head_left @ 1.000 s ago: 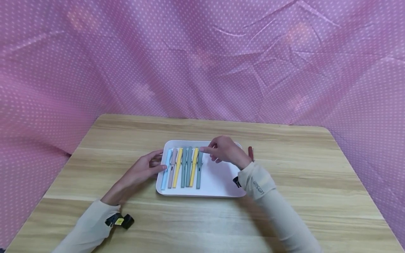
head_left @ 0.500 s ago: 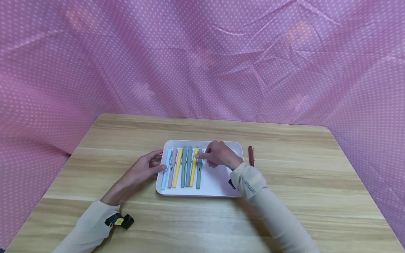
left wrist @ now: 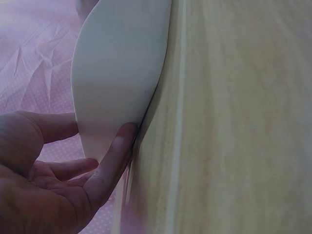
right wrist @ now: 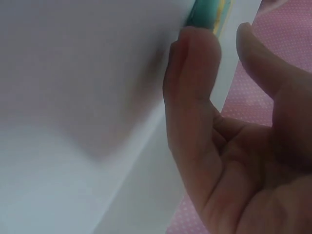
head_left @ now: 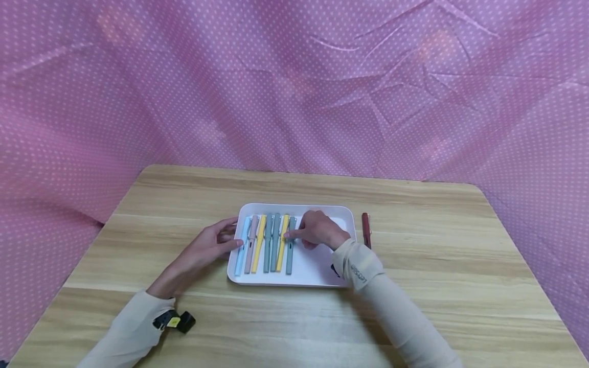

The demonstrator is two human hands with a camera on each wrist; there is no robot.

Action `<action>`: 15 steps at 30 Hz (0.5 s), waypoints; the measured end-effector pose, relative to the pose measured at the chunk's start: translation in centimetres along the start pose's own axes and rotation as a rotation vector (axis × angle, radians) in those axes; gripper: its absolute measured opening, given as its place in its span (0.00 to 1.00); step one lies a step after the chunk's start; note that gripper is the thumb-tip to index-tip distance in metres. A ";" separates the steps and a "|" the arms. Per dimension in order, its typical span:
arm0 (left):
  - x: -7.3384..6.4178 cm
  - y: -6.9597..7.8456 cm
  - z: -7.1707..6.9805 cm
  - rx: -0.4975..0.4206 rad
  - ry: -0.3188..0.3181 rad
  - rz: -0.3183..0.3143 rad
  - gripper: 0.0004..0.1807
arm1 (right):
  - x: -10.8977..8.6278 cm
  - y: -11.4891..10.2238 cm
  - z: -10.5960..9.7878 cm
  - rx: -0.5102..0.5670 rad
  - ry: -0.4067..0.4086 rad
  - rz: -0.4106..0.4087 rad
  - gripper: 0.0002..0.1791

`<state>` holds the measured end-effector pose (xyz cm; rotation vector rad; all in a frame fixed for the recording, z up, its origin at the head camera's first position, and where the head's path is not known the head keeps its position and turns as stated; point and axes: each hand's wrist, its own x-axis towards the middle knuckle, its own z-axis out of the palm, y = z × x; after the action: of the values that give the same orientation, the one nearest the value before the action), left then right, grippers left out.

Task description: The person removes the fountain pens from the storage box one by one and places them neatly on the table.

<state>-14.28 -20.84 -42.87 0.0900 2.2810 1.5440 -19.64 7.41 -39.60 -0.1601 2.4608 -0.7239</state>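
Note:
A white tray (head_left: 322, 268) lies on the table with several capped pens side by side in its left half. From the left come a light blue pen (head_left: 239, 260), a pinkish pen (head_left: 249, 260) and a yellow pen (head_left: 256, 258), then grey-green ones and a second yellow pen (head_left: 279, 258). The outermost on the right is a grey-green pen (head_left: 289, 260). My left hand (head_left: 207, 245) grips the tray's left edge, thumb over the rim. My right hand (head_left: 317, 228) is over the tray, an extended finger reaching across the rightmost pens; its thumb stands apart in the right wrist view.
A dark red pen (head_left: 366, 227) lies on the wooden table (head_left: 437, 266) just right of the tray, its near end close to my right sleeve (head_left: 363, 268). Pink dotted cloth (head_left: 294, 102) hangs behind the table and along both sides.
My right hand has come down and nearer, its finger sliding from the pens' far ends toward their middles. My left hand stays on the tray's edge.

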 end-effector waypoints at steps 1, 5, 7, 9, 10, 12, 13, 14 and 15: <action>0.0 0.0 0.0 -0.001 0.000 0.001 0.41 | 0.1 0.0 0.1 -0.001 0.001 -0.003 0.22; 0.0 0.0 0.0 0.000 0.002 -0.005 0.41 | 0.4 -0.1 0.4 -0.002 0.005 0.000 0.21; -0.1 0.0 0.0 -0.005 0.001 -0.019 0.41 | 0.5 -0.1 0.5 -0.007 0.009 0.008 0.21; -0.1 0.1 0.0 -0.008 0.001 -0.032 0.41 | 0.7 -0.2 0.7 -0.012 0.016 0.016 0.20; -0.1 0.1 0.0 -0.009 0.001 -0.034 0.41 | 0.7 -0.2 0.8 -0.015 0.021 0.017 0.20; -0.1 0.1 0.0 -0.010 0.001 -0.038 0.41 | 0.8 -0.3 0.9 -0.021 0.031 0.017 0.19; -0.1 0.2 0.0 -0.010 0.001 -0.039 0.41 | 0.8 -0.3 0.9 -0.022 0.036 0.016 0.19; -0.1 0.2 0.0 -0.010 0.001 -0.038 0.41 | 0.8 -0.3 0.9 -0.022 0.039 0.017 0.19; -0.1 0.2 -0.1 -0.008 0.002 -0.038 0.41 | 0.8 -0.3 0.9 -0.023 0.039 0.017 0.19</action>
<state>-14.24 -20.85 -42.65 0.0433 2.2646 1.5351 -19.81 6.54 -40.48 -0.1353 2.5058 -0.6980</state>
